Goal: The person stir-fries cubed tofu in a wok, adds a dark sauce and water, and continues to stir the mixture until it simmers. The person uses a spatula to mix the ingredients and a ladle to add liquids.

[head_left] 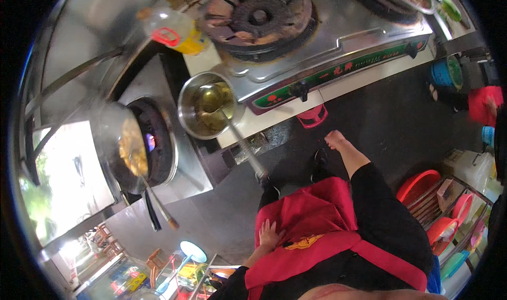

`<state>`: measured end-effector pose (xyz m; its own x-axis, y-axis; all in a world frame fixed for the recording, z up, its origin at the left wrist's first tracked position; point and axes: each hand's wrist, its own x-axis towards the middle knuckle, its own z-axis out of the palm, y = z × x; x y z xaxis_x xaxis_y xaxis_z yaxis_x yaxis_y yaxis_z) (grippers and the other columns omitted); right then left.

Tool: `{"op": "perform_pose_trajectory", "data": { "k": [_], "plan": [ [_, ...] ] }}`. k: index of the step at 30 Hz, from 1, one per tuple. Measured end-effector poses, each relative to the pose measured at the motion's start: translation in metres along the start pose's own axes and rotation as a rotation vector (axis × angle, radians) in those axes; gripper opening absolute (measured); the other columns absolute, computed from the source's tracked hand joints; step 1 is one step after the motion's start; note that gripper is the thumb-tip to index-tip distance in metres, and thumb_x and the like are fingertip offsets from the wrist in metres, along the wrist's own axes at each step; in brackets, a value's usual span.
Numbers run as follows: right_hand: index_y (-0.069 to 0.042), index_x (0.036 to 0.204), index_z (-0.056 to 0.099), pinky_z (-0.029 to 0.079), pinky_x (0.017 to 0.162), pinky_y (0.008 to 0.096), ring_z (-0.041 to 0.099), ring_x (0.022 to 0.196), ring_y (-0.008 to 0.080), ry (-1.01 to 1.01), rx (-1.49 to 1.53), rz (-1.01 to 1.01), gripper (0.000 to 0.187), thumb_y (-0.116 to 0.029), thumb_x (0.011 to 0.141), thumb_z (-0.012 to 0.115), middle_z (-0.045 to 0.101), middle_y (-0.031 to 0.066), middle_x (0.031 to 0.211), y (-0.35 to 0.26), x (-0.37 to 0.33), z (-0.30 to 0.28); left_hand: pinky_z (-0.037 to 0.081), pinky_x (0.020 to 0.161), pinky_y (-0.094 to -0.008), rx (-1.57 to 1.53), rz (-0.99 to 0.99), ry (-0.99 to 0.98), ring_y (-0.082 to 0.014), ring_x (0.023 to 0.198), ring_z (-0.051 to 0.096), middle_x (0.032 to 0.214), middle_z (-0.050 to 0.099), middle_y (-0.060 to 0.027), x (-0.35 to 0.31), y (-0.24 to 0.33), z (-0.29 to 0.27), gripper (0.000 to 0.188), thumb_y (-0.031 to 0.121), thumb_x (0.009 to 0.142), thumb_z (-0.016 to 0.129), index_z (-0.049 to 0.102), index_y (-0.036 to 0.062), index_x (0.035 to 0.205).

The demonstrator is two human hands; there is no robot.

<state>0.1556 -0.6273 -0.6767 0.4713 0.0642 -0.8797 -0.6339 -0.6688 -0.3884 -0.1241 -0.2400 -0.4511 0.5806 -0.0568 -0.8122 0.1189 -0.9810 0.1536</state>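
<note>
My left hand (269, 234) lies with fingers spread on the front of my red apron (306, 207). Out in front of my body, above the dark floor, my right hand (335, 140) has its fingers curled in, with nothing visible in it. To the left, a steaming wok (113, 141) of yellowish-brown food is tilted over a burner with a small flame. A long-handled tool (161, 209) rests in the wok, its wooden grip pointing toward me. A steel pot (186, 110) of yellow liquid stands on the counter, with a ladle (245, 149) leaning out of it.
A gas stove (327, 31) with a bare burner (259, 16) is ahead, a plastic bottle (177, 33) at its left. Below its front edge sits a pink stool (312, 116). Baskets (420, 186) fill a rack at right; another person's red-clad arm (483, 102) shows far right.
</note>
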Motion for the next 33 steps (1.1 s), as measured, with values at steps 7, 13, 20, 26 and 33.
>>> {"op": "perform_pose_trajectory", "data": {
  "k": [7,13,20,26,33],
  "plan": [
    [-0.006,0.112,0.055,0.046,0.088,0.0391,0.057,0.103,0.0314,0.271,-0.105,-0.082,0.039,-0.021,0.076,0.057,0.060,0.0164,0.109,-0.020,0.100,0.006,0.022,0.106,-0.0495,0.095,0.022,0.077,-0.0350,0.132,0.022,0.143,0.026,-0.0158,0.022,0.016,0.019,0.066,0.048,0.077,0.058,0.040,0.0161,0.132],
    [-0.008,0.106,0.059,0.047,0.084,0.0447,0.057,0.100,0.0353,0.801,-0.102,-0.257,0.031,-0.024,0.079,0.055,0.062,0.0177,0.104,0.084,0.262,0.046,0.024,0.105,-0.0490,0.212,0.131,0.093,-0.0347,0.131,0.026,0.142,0.029,-0.0159,0.061,0.010,-0.017,0.063,0.046,0.076,0.059,0.044,0.0164,0.130],
    [-0.014,0.127,0.044,0.044,0.090,0.0424,0.053,0.107,0.0372,0.636,0.224,-0.128,0.043,-0.026,0.086,0.046,0.057,0.0205,0.111,-0.022,0.150,0.022,0.025,0.105,-0.0483,0.049,0.035,0.136,-0.0352,0.129,0.028,0.139,0.033,-0.0160,0.038,0.021,0.007,0.060,0.045,0.078,0.059,0.046,0.0132,0.127],
    [-0.005,0.108,0.059,0.044,0.087,0.0433,0.056,0.101,0.0379,0.421,-0.197,0.023,0.045,-0.033,0.092,0.028,0.059,0.0240,0.106,-0.012,0.042,0.001,0.029,0.101,-0.0478,-0.026,0.126,0.291,-0.0353,0.119,0.039,0.120,0.050,-0.0160,0.066,0.024,-0.029,0.052,0.042,0.078,0.060,0.053,0.0092,0.118],
    [-0.005,0.095,0.062,0.051,0.072,0.0421,0.064,0.085,0.0305,0.242,-0.879,-0.244,0.027,-0.021,0.085,0.042,0.065,0.0175,0.090,-0.025,-0.155,0.012,0.046,0.081,-0.0390,-0.530,0.301,0.463,-0.0338,0.093,0.055,0.099,0.055,-0.0159,0.079,0.100,-0.155,0.048,0.032,0.078,0.063,0.051,0.0059,0.117]
  ]
}}
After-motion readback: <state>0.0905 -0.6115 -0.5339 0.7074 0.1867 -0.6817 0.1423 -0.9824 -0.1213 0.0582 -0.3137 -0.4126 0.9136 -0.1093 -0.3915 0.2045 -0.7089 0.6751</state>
